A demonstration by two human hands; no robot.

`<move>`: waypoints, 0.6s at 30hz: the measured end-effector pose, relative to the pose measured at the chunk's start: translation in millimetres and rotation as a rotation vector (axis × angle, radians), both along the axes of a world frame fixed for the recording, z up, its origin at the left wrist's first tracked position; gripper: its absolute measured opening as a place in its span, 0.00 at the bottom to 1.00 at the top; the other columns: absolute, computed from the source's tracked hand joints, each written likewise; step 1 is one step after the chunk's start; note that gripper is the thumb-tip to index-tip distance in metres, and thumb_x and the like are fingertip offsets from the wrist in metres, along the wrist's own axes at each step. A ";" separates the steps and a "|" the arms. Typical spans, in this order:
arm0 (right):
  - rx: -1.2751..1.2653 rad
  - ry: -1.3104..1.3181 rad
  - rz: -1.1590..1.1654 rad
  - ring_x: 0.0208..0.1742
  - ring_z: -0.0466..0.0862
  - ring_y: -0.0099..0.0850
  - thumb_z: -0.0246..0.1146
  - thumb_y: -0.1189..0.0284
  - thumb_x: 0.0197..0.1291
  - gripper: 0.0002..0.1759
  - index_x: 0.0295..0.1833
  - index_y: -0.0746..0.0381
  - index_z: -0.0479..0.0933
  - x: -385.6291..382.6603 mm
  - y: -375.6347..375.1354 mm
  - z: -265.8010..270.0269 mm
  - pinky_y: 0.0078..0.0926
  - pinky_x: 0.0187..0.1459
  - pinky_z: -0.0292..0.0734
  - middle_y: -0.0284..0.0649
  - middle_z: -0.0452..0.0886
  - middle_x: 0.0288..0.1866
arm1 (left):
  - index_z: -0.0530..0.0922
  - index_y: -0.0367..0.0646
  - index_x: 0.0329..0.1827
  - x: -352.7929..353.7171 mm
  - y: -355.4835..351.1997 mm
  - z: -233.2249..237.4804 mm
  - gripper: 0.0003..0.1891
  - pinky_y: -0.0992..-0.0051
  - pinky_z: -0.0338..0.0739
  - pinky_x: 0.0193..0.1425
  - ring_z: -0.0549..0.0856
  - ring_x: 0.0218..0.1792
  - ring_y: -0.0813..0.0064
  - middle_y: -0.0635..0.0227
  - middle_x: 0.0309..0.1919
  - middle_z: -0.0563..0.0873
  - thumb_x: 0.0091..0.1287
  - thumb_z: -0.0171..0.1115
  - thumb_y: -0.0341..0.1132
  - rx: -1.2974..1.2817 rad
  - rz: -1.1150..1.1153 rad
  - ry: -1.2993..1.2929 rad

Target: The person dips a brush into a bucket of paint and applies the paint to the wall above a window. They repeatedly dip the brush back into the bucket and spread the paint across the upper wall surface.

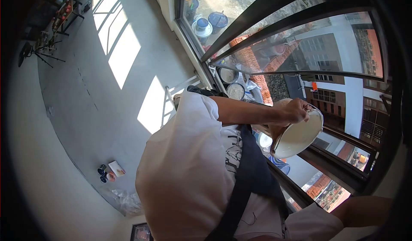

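Note:
My left hand (pixel 296 112) is closed on the near rim of a bucket (pixel 300 133), which is tilted in front of the window. Its inside is pale cream and its outer wall has brownish smears. What it holds, if anything, I cannot make out. My left arm reaches across from a white sleeve, with a dark apron strap (pixel 242 176) over my chest. At the lower right, part of my right arm (pixel 367 213) leads out of the picture, so my right hand is hidden.
Dark window frames (pixel 296 73) stand close around the bucket. Below are tubs of whitish material (pixel 235 90) and a blue-lidded pail (pixel 201 28). A white ladder (pixel 169 99) stands by my side. Plastic sheeting (pixel 126 201) lies on the grey floor (pixel 81 125).

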State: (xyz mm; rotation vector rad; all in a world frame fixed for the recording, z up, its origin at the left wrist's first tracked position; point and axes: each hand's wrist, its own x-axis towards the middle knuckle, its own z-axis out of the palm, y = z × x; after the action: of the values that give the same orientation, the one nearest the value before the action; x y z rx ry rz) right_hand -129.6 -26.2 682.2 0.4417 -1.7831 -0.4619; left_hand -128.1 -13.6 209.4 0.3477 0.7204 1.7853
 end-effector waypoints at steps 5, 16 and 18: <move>0.204 -0.299 -1.082 0.41 0.86 0.40 0.53 0.70 0.67 0.14 0.55 0.60 0.77 77.8 -2.1 -123.9 0.30 0.40 0.83 0.46 0.84 0.42 | 0.82 0.31 0.37 3.8 -3.1 8.6 0.12 0.77 0.74 0.29 0.79 0.26 0.79 0.67 0.25 0.82 0.48 0.61 0.19 -0.036 0.013 -0.039; -1.415 -0.583 -0.700 0.38 0.83 0.28 0.67 0.75 0.58 0.10 0.42 0.70 0.79 168.7 43.8 -372.3 0.24 0.39 0.80 0.42 0.83 0.38 | 0.81 0.33 0.39 10.4 3.9 -3.3 0.14 0.80 0.73 0.31 0.79 0.28 0.84 0.70 0.29 0.83 0.48 0.56 0.19 0.002 -0.053 -0.117; -1.579 -0.504 -0.675 0.38 0.83 0.27 0.68 0.78 0.55 0.10 0.42 0.70 0.79 169.7 34.6 -403.3 0.23 0.38 0.80 0.41 0.83 0.36 | 0.81 0.33 0.42 12.0 7.9 -9.6 0.17 0.82 0.73 0.36 0.79 0.31 0.85 0.71 0.32 0.84 0.47 0.55 0.18 0.034 -0.089 -0.070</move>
State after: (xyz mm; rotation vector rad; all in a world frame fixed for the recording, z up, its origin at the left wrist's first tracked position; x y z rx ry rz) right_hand 40.1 8.4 278.9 -1.2538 -2.1519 0.7332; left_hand -116.1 -5.7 199.8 0.3334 0.6167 1.7188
